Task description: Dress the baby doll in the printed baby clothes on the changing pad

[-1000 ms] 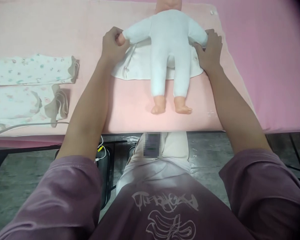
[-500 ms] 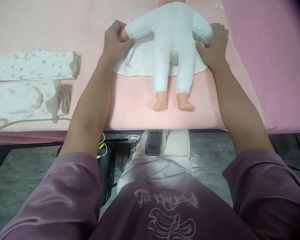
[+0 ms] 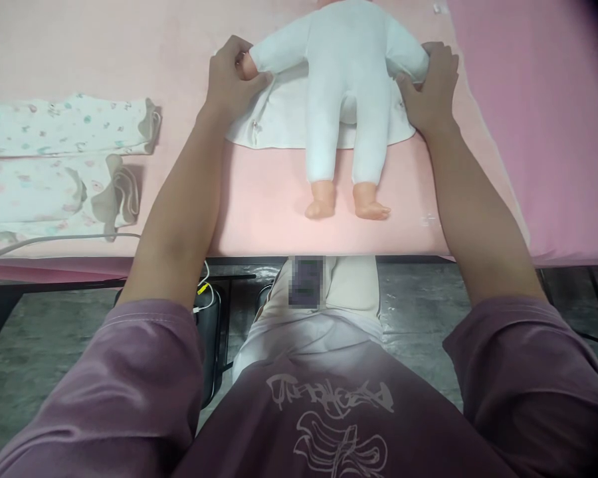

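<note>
A doll (image 3: 347, 73) with a white cloth body and bare plastic feet lies on the pink-covered table, feet toward me, its head cut off by the top edge. Beneath it a white cloth (image 3: 284, 119) is spread, partly hidden by the doll. My left hand (image 3: 232, 83) is closed round the doll's hand at the end of the arm on the left. On the other side my right hand (image 3: 432, 86) grips the end of the doll's other sleeved arm, with the thumb toward the doll's body.
Two folded patterned cloths, one with green spots (image 3: 64, 126) and one with pink spots (image 3: 44, 192), lie at the left. A grey cable (image 3: 54, 238) runs near the table's front edge. Darker pink fabric (image 3: 538, 133) covers the right side.
Both hands and the doll's arms have shifted very slightly up in the view, and the right hand a little to the right. The grips look the same.
</note>
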The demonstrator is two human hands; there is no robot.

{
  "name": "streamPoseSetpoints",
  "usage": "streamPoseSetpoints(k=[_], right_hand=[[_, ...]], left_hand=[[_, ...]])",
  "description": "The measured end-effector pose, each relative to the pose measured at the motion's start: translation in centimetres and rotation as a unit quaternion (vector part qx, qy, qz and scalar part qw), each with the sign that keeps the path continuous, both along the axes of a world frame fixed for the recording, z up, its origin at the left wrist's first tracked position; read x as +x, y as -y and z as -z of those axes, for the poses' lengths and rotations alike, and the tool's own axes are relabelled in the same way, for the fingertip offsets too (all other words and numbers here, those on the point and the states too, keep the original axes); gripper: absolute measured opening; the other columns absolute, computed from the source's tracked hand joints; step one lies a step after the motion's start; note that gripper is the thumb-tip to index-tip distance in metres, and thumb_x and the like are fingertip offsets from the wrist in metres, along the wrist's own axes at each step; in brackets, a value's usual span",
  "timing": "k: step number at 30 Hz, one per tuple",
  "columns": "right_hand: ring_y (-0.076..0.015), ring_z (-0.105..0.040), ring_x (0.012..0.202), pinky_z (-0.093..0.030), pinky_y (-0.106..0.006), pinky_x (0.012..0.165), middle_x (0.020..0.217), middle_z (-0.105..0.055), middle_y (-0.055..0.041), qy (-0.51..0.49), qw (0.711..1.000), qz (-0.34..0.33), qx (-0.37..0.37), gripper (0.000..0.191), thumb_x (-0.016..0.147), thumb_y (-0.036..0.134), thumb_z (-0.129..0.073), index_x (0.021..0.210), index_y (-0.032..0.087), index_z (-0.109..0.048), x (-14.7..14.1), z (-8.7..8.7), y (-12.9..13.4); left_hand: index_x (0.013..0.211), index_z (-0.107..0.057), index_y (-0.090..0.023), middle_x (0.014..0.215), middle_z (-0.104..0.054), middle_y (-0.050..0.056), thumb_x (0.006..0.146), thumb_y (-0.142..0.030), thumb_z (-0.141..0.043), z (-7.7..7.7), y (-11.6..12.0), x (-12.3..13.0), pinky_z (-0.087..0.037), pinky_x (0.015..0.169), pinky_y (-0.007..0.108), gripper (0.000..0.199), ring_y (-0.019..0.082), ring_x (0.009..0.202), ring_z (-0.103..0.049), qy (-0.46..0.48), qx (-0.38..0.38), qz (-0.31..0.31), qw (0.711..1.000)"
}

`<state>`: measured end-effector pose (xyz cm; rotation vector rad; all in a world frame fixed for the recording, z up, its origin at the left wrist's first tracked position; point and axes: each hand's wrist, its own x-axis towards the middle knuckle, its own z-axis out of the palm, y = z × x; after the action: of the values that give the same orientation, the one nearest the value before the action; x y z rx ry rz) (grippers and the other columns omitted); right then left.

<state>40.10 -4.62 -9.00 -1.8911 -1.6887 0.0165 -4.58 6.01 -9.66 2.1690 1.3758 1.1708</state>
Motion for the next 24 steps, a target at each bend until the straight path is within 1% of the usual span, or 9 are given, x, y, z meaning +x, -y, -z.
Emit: streamPoseSetpoints(k=[3,5,9,10,14,17,20,22,24], right_hand=[[-0.0327,-0.046,0.15,-0.037,-0.065,0.13,0.166,-0.061,-0.0045,-0.005,1.0,-0.007,0.009,0.038,0.105,0.053,-0.061,0.142,0.048,-0.051,-0.1,-0.1,0.1],[-0.0331,-0.048,0.149,-0.038,-0.065,0.129,0.164,-0.063,-0.0045,-0.003,0.999,0.003,0.033,0.041,0.103,0.047,-0.064,0.143,0.048,-0.054,-0.2,-0.1,0.0],[-0.0372,-0.053,0.148,-0.042,-0.064,0.127,0.159,-0.066,-0.015,0.03,0.997,0.016,0.076,0.055,0.097,0.033,-0.065,0.151,0.027,-0.061,-0.4,0.2,-0.4],[-0.038,-0.053,0.148,-0.043,-0.064,0.126,0.159,-0.066,-0.0158,0.036,0.996,0.013,0.077,0.055,0.098,0.033,-0.064,0.152,0.026,-0.062,-0.4,0.2,-0.5],[-0.0368,-0.053,0.147,-0.044,-0.064,0.126,0.157,-0.067,-0.0087,0.03,0.996,0.006,0.087,0.045,0.102,0.042,-0.06,0.147,0.042,-0.061,0.0,0.4,-0.7],[-0.0373,-0.054,0.145,-0.041,-0.066,0.128,0.153,-0.068,-0.011,0.033,0.993,-0.015,0.113,0.045,0.101,0.041,-0.057,0.145,0.039,-0.06,0.2,0.6,-0.8],[-0.0372,-0.055,0.145,-0.039,-0.066,0.129,0.155,-0.067,-0.0136,0.042,0.99,-0.047,0.129,0.044,0.104,0.045,-0.055,0.147,0.037,-0.06,0.2,0.7,-0.7],[-0.0379,-0.055,0.145,-0.04,-0.066,0.127,0.154,-0.066,-0.0164,0.045,0.989,-0.054,0.128,0.046,0.103,0.042,-0.057,0.148,0.031,-0.06,0.2,0.7,-0.7],[-0.038,-0.053,0.145,-0.041,-0.066,0.127,0.154,-0.066,-0.015,0.044,0.991,-0.049,0.117,0.047,0.1,0.038,-0.06,0.147,0.032,-0.06,0.3,0.8,-0.9]], left_hand=[[0.126,-0.073,-0.017,0.112,-0.075,-0.006,0.093,-0.013,-0.093,-0.1,0.2,0.0,-0.056,0.101,0.033,0.038,0.009,0.1,-0.06,-0.004,-0.009,-0.002,1.0],[0.129,-0.071,-0.017,0.115,-0.075,-0.006,0.098,-0.018,-0.093,-0.1,0.3,0.0,-0.055,0.104,0.034,0.039,0.009,0.1,-0.056,-0.017,-0.018,-0.007,1.0],[0.133,-0.065,-0.019,0.124,-0.072,-0.008,0.103,-0.034,-0.093,0.2,-0.1,-0.1,-0.051,0.111,0.034,0.043,0.009,0.104,-0.05,-0.046,-0.023,-0.01,0.999],[0.133,-0.066,-0.019,0.123,-0.071,-0.008,0.103,-0.037,-0.094,0.3,-0.4,-0.1,-0.05,0.112,0.034,0.045,0.009,0.104,-0.049,-0.039,-0.021,-0.008,0.999],[0.13,-0.066,-0.02,0.116,-0.066,-0.008,0.098,-0.059,-0.096,0.9,-1.7,-0.4,-0.048,0.11,0.031,0.058,0.009,0.102,-0.043,0.0,-0.013,0.004,1.0],[0.132,-0.061,-0.021,0.12,-0.065,-0.008,0.105,-0.068,-0.085,1.0,-2.2,-0.6,-0.047,0.114,0.029,0.059,0.01,0.103,-0.038,-0.001,0.0,0.006,1.0],[0.134,-0.057,-0.019,0.127,-0.066,-0.006,0.115,-0.053,-0.077,0.6,-2.0,-0.7,-0.046,0.119,0.027,0.043,0.009,0.106,-0.041,0.002,0.007,0.013,1.0],[0.134,-0.058,-0.017,0.127,-0.067,-0.006,0.113,-0.034,-0.078,0.2,-1.4,-0.6,-0.046,0.118,0.025,0.033,0.007,0.106,-0.044,0.009,0.004,0.011,1.0],[0.133,-0.059,-0.015,0.125,-0.067,-0.005,0.108,-0.019,-0.08,-0.2,-0.8,-0.4,-0.048,0.117,0.024,0.033,0.005,0.106,-0.048,0.015,0.0,0.005,1.0]])
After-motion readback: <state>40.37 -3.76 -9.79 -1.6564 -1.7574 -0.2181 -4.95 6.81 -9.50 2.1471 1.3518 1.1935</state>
